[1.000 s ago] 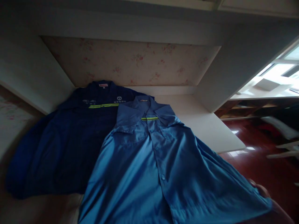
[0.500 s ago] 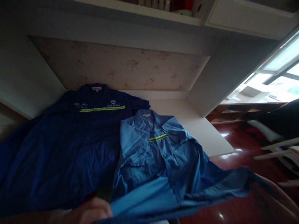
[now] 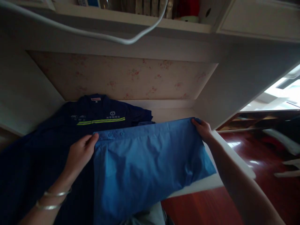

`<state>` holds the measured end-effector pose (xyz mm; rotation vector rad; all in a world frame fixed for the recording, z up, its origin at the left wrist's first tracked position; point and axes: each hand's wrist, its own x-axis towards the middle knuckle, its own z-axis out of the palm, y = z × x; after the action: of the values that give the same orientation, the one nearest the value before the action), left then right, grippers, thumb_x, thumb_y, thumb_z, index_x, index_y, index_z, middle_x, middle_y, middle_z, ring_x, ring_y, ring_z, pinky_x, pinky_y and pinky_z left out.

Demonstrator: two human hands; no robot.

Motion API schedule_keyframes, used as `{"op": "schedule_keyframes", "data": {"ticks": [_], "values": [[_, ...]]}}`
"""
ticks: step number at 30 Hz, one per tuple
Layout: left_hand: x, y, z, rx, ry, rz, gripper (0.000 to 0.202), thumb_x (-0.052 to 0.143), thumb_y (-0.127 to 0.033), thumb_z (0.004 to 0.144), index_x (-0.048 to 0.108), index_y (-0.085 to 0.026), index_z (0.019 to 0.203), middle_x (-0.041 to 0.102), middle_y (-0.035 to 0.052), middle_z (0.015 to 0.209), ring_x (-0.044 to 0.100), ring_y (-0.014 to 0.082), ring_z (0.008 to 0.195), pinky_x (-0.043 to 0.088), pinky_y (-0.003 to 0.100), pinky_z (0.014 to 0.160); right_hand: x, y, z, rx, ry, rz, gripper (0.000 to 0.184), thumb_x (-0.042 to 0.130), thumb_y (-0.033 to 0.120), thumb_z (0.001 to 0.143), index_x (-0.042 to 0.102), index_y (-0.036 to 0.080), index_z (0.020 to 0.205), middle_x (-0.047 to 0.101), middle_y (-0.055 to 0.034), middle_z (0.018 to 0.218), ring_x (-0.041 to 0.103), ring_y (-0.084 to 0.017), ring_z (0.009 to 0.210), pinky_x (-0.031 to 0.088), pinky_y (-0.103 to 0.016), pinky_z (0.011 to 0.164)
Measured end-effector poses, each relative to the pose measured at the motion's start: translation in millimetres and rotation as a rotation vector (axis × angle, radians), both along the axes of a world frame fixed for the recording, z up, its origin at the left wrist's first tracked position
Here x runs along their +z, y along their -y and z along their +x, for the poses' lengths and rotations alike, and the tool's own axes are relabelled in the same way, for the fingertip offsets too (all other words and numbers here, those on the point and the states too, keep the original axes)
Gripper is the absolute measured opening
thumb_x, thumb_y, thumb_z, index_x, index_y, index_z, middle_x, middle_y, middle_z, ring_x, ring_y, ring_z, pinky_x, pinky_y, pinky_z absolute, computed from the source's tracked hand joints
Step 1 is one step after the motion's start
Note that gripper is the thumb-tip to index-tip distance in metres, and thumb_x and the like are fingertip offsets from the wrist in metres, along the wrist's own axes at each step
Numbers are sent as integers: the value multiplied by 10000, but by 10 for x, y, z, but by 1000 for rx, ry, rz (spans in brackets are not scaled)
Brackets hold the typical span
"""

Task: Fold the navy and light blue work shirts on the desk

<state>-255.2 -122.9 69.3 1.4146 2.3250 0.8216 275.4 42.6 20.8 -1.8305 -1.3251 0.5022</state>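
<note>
My left hand [image 3: 82, 150], with two bangles on its wrist, pinches the left end of a band on the lighter blue work jacket [image 3: 150, 162]. At the band's other end, my right hand [image 3: 202, 128] grips the corner. The band is stretched between them, two buttons near its left end, and cloth hangs down below it. This raised cloth hides nearly all of the jacket's collar and chest. Beside and partly behind it, a dark navy work jacket [image 3: 100, 113] lies spread out, with a yellow reflective stripe and a white emblem on its chest.
Both jackets are on a white desktop [image 3: 173, 115] in an alcove with a floral back panel [image 3: 140, 78]. Overhead runs a shelf [image 3: 131, 18] holding several items, and a white cable [image 3: 126, 40] loops across the top. Red flooring [image 3: 199, 203] lies beyond the desk's edge.
The lighter jacket's lower part has come up and away from me, covering its collar and chest. Both hands have moved upward with it. A white cable has entered at the top.
</note>
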Motion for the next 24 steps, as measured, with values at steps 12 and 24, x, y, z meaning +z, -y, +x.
{"op": "schedule_keyframes", "data": {"ticks": [12, 24], "values": [[-807, -532, 758, -536, -566, 153, 509, 366, -463, 990, 568, -178, 1360, 560, 124, 1439, 539, 304, 1286, 411, 515, 1097, -773, 77, -1220, 610, 732, -276, 578, 215, 590, 1003, 387, 380, 1514, 288, -13, 1626, 212, -360, 1487, 89, -743, 1125], [-1113, -1460, 1736, -734, -623, 57, 569, 368, -495, 980, 550, -154, 1397, 461, 153, 1523, 382, 330, 1428, 262, 554, 1189, -975, -580, 35, 448, 782, -368, 626, 143, 635, 988, 288, 396, 1548, 210, 18, 1648, 184, -353, 1498, 78, -797, 1090]]}}
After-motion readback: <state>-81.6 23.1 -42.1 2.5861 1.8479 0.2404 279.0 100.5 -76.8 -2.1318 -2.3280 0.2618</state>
